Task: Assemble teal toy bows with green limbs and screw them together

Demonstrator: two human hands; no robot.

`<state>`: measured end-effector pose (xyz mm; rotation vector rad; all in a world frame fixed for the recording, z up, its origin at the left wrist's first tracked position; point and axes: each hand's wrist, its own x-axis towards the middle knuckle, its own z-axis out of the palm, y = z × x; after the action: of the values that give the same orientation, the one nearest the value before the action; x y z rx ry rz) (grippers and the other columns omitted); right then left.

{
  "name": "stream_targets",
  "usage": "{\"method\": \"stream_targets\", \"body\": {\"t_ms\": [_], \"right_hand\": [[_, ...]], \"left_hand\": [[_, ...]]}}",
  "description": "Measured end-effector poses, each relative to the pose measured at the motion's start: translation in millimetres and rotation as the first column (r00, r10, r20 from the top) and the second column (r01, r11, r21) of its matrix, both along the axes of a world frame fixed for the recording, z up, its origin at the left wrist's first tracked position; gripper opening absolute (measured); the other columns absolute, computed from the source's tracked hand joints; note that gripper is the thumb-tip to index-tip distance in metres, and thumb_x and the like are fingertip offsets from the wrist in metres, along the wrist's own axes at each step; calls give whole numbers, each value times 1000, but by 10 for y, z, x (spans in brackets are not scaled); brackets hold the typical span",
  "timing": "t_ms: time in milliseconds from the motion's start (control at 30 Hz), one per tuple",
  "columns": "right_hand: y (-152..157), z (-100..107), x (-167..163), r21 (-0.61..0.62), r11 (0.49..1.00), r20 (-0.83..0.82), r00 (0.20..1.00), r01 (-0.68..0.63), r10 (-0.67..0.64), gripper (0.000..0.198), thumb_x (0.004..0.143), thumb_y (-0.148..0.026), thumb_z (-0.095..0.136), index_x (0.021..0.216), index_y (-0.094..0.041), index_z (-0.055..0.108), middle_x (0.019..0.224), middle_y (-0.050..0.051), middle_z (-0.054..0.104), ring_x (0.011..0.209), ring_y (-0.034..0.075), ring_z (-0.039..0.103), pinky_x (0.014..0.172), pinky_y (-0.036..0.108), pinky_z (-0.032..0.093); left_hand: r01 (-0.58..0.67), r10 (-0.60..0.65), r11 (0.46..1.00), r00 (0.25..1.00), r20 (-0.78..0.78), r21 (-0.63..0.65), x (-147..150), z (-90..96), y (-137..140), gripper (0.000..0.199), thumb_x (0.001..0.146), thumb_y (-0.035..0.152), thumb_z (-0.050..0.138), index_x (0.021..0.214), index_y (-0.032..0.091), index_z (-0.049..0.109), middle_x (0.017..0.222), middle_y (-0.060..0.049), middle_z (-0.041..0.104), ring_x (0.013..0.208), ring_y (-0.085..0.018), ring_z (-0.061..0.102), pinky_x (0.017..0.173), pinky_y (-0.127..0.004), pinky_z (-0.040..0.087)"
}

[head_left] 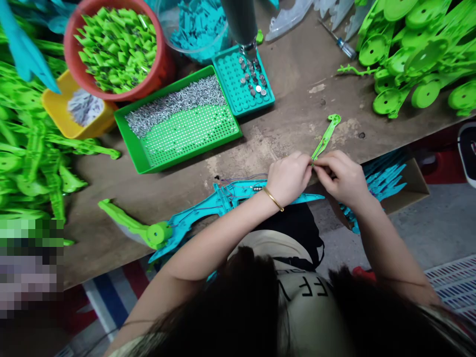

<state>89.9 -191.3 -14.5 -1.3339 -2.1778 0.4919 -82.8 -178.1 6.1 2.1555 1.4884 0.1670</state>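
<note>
My left hand [290,174] and my right hand [341,176] meet near the table's front edge, fingers closed in a pinch. Between their fingertips is the lower end of a slim light-green plastic arm piece [329,133], which points away from me with its hooked end up. What the fingertips cover is hidden. Below my left wrist lies a turquoise plastic toy body half [197,207], its inside facing up with thin wires and a small metal spring. A green limb with a round joint [158,234] is joined to its left end.
Small metal screws fill part of a green tray [178,148]; beside it is a turquoise tray [241,106] with round metal pieces. A red bowl [69,54], yellow container [61,111], screwdriver [345,48], green part piles [426,91] and a cardboard box [412,186] surround the workspace.
</note>
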Motion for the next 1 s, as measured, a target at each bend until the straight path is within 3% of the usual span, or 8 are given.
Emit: {"method": "stream_targets", "body": {"t_ms": [233,500,700,833,1000], "right_hand": [[-35,-91,-51,-1,997,-25,996,82,-82,6,89,-25,55,89,-23,60,85,3,64,74,16,59,64,29,45],[-89,-55,-156,-40,980,6,980,197,-197,4,87,-23,55,83,-21,57,80,2,60,65,14,54,60,27,42],[-132,3,-242,-23,966,149,956,258,-252,10,88,-24,52,81,-20,57,78,4,60,67,17,56,60,29,41],[-122,58,-257,-27,975,225,952,219,-208,14,91,-26,49,81,-19,57,79,6,61,68,18,56,58,30,39],[-5,86,-139,-95,995,163,986,39,-23,14,93,-25,49,84,-19,58,82,7,62,75,18,58,64,30,43]], "left_hand": [[-46,46,999,997,63,-3,0,-19,-18,19,94,25,49,101,19,66,97,-6,68,91,-21,65,74,-32,48],[29,-29,999,1000,11,18,-39,65,-111,27,99,28,43,109,18,65,96,-7,66,88,-20,65,70,-29,47],[63,-36,948,995,-92,311,-59,17,-286,30,100,28,40,102,18,68,88,-8,64,83,-21,61,68,-31,44],[47,-47,902,999,-11,430,-80,-124,-357,28,100,24,42,108,16,67,101,-9,68,94,-21,59,83,-34,45],[59,-98,894,993,66,444,-105,-239,-382,30,100,19,39,112,11,65,103,-9,69,97,-19,60,89,-32,46]]}}
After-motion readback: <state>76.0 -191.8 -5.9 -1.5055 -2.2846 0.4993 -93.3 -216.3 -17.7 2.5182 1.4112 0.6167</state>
